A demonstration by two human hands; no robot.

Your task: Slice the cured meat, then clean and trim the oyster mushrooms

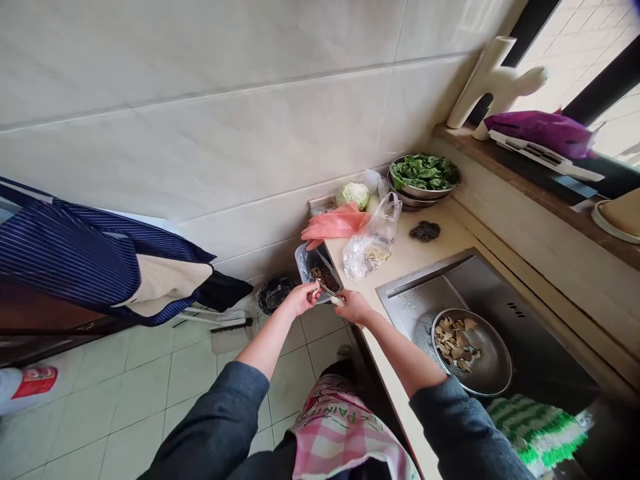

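Both of my hands are close together over a grey plastic bin that hangs beside the counter's end, with dark brown scraps inside. My left hand is closed, pinching a small pale piece that looks like mushroom. Closed as well, my right hand grips what appears to be a small knife with a white handle; its thin blade points toward the left hand. In the sink, a metal strainer bowl holds several brownish mushroom pieces.
On the counter lie pink rubber gloves, a plastic bag, a cabbage, a steel scrubber and a bowl of leafy greens. The sink is at right, a green-white cloth near it. Aprons hang left.
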